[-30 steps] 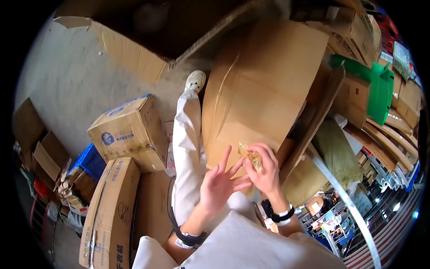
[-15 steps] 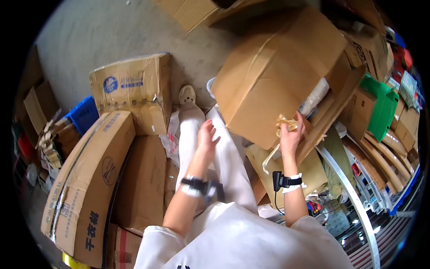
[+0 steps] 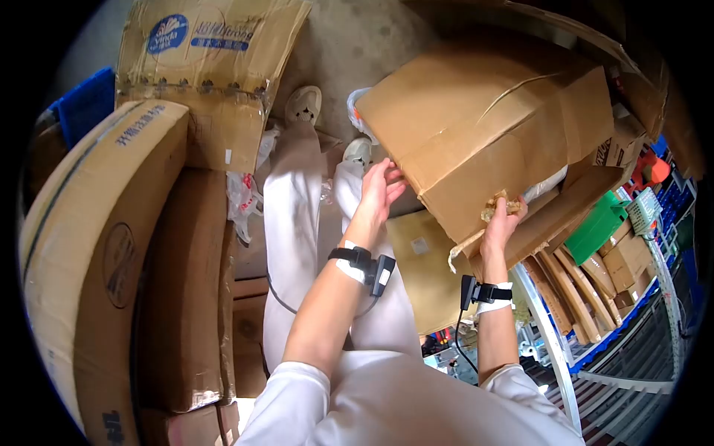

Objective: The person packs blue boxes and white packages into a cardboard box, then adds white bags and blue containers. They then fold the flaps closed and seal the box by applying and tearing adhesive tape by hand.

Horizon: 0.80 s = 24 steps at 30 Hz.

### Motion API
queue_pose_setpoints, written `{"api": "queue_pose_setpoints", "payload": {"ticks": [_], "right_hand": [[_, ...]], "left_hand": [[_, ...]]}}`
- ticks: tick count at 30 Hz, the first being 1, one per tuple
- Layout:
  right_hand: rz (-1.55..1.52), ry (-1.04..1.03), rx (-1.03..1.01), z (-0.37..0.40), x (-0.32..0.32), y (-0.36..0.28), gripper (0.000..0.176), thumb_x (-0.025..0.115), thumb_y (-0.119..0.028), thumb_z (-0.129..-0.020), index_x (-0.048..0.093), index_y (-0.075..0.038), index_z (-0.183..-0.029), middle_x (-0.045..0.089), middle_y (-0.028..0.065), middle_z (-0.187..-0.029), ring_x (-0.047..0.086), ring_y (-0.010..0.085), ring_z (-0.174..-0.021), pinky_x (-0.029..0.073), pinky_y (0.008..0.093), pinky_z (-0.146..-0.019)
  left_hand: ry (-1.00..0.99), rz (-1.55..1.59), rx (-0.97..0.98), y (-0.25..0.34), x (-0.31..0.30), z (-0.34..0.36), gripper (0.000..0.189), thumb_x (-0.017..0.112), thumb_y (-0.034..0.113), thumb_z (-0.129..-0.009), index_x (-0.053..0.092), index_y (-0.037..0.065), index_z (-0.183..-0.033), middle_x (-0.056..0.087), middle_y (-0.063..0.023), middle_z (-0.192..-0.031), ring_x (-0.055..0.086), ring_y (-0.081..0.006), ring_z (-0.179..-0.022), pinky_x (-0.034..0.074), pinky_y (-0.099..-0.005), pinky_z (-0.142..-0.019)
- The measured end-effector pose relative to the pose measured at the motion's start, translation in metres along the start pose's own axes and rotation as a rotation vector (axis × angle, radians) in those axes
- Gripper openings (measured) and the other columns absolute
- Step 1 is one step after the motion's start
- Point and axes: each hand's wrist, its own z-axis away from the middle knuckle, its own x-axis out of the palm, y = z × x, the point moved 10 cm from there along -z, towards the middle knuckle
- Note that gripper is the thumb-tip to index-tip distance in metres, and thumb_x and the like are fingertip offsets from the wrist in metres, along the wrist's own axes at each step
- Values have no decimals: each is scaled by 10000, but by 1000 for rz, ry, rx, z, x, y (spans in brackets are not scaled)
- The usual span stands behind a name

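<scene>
A large brown cardboard box (image 3: 476, 126) takes up the upper right, its flap hanging open toward me. My right hand (image 3: 502, 227) is closed on a crumpled wad of packing tape (image 3: 497, 207) at the flap, and a loose strip dangles below it. Inside the box, clear plastic wrapping (image 3: 547, 184) shows beside that hand. My left hand (image 3: 381, 189) is at the box's near left corner, fingers loosely curved and apart, with nothing in them. Both wrists wear black strapped devices.
To my left lean a long carton (image 3: 104, 245) and an opened Vinda carton (image 3: 208, 67). A blue crate (image 3: 85, 104) sits beyond them. On the right are a green bin (image 3: 597, 227), stacked cardboard (image 3: 573, 286) and a metal rail (image 3: 547, 334). A flat tan cardboard sheet (image 3: 416, 260) lies below the box.
My left hand has moved right, up to the box's corner. The right hand still grips the tape. The box looks turned and the view has shifted.
</scene>
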Motion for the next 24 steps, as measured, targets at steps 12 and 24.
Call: {"api": "queue_pose_setpoints", "payload": {"ticks": [12,24], "right_hand": [[-67,52,-210,-13,4,8,701,706,-322,-876,397,-14,-1425,598,223,-1289,602,323,-1161,451,409,-1027],[-205,47,-356,-27,7,7,602,691,-249,-880,407,21,-1336,581,155,-1233,589,263,-1110,461,392,-991]], "left_hand": [[21,-278,822,1,1,-19,70,617,-6,-917,614,11,-985,703,-39,-892,662,-97,-796,546,-266,-750],[-486,-214,677,-6,17,-19,111,619,79,-976,574,63,-1076,582,-8,-1043,587,-102,-979,540,-317,-911]]}}
